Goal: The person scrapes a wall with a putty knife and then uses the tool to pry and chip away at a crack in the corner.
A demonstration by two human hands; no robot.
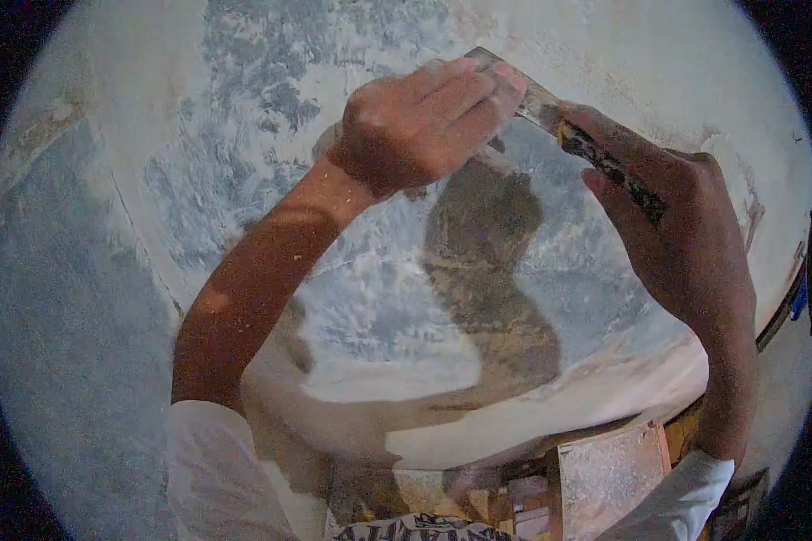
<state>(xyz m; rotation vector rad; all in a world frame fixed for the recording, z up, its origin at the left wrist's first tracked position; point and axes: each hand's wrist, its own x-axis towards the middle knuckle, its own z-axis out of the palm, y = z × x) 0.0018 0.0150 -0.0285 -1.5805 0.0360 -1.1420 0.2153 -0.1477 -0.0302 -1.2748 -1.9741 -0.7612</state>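
The right hand (690, 203) is gripping the scraper (548, 114) by its handle (609, 171). The left hand (415, 122), fingers nearly straight, is pressing on the blade (534, 101), apparently to hold it flat against the patchy wall (370, 298).

Mottled blue-grey and white patches are spreading over the wall (361, 307) around the hands, while white sleeves (216, 460) are showing below them and dark flecks are marking the yellowish handle (609, 171).
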